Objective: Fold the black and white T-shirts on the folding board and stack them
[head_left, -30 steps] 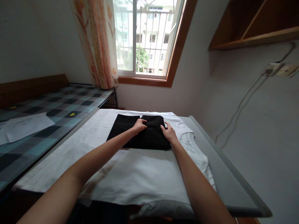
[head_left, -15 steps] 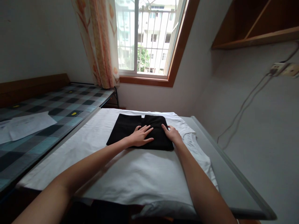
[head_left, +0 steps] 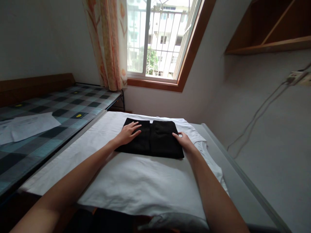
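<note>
1. A folded black cloth lies flat at the centre of the frame. Its long axis runs left to right; a seam-like line divides it into two panels, with a small notch at the far edge.
2. The main relation: the cloth lies between the two hands, crosswise to the reaching forearms, and both hands are at it. The left hand reaches over the left panel, palm down, fingers loosely spread, gripping nothing visible. The right hand is at the right edge, part-curled, thumb and finger slightly apart; whether it pinches the fabric, I cannot tell.
3. Under the cloth, a white shirt is spread wide, neckline towards the right, on a grey desk.
4. Hidden or unclear: the left hand and wrist cover part of the cloth's left edge; its underside and layers cannot be seen. The forearms are cut off at the bottom of the frame, where a grey bundle is hard to make out.
</note>
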`<state>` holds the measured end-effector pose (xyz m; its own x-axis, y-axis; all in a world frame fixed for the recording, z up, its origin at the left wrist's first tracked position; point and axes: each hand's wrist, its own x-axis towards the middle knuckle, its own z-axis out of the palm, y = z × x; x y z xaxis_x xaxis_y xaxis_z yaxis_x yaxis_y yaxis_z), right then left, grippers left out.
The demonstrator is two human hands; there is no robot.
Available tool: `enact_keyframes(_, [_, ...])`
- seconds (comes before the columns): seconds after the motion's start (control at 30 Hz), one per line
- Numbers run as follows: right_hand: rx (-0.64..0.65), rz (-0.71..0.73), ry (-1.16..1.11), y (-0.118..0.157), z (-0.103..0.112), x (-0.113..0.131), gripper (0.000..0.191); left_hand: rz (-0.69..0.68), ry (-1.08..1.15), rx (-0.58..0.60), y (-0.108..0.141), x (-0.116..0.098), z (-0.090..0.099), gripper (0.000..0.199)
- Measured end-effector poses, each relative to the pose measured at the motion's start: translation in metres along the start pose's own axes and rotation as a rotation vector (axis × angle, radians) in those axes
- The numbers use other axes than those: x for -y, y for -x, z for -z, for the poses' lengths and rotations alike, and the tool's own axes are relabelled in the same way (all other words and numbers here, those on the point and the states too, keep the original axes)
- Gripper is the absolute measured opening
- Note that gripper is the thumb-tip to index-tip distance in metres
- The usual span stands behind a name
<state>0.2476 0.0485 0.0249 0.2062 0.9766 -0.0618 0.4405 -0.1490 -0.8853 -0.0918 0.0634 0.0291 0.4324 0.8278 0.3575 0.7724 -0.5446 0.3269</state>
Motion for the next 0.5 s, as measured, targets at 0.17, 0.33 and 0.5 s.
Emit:
enact_keyframes(0.17, [0.048, -0.088, -0.253, 0.017, 0.007, 0.018, 0.058, 0.185, 0.096, -0.238, 0.000, 0.030, 0.014, 0.034])
enact_keyframes(0.33, [0.060, -0.009, -0.324, 0.017, 0.011, 0.033, 0.050, 0.092, 0.504, -0.144, 0.002, -0.003, 0.012, 0.037])
enact_keyframes(0.5, [0.061, 0.124, -0.267, 0.014, -0.001, 0.088, 0.053, 0.208, 1.151, 0.072, -0.003, -0.032, 0.011, 0.059])
